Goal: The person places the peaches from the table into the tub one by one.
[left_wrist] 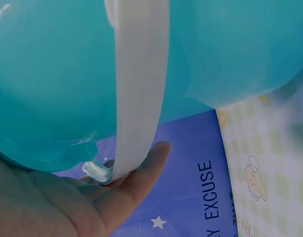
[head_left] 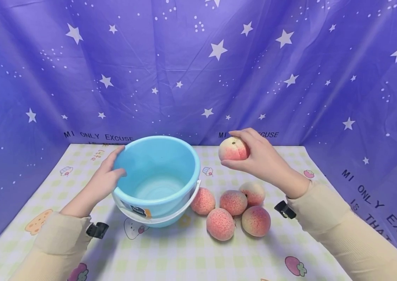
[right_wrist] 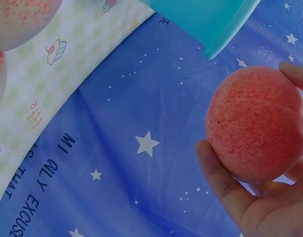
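My left hand (head_left: 101,181) grips the left rim of a light blue bucket (head_left: 161,162), its thumb over the inner side and the other fingers outside. Nothing lies on the bucket floor that shows in the head view. The white bucket handle (left_wrist: 141,84) hangs down the outer wall, close by the left fingers in the left wrist view. To the right, my right hand (head_left: 263,160) holds a pink and cream peach (head_left: 231,150) between thumb and fingers, raised above the table. The right wrist view shows this peach's red, speckled side.
Several more peaches (head_left: 220,224) sit in a cluster on the checked tablecloth (head_left: 170,257), right of the bucket and below my right hand. A purple star-printed curtain (head_left: 191,50) closes off the back and both sides.
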Demonstrator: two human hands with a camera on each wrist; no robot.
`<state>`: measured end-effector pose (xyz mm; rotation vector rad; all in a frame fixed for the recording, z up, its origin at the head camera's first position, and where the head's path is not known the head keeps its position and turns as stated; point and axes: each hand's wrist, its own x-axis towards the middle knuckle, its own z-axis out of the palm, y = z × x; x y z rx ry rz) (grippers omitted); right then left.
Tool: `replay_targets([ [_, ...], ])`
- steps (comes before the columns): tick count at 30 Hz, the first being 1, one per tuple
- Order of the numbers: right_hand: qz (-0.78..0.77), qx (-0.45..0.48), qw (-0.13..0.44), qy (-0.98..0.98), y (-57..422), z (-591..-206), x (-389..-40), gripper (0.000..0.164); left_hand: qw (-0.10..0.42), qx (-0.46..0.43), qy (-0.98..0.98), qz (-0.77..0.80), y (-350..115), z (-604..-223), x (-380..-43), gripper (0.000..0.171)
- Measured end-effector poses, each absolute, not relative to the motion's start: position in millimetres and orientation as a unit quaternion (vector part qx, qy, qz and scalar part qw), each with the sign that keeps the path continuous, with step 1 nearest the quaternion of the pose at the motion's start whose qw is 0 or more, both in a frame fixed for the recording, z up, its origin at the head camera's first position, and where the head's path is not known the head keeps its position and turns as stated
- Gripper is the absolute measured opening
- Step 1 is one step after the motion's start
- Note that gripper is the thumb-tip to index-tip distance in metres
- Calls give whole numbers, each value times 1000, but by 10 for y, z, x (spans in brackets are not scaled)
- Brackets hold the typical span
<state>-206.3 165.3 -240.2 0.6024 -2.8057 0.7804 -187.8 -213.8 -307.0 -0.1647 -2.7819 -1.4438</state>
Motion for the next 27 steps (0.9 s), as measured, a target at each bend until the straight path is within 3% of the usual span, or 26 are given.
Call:
replay_targets([
  [27,227,270,88,-932,1263,-2309,-2129,64,-3,-42,-891,-453,-2132,-3044,-1857,82],
])
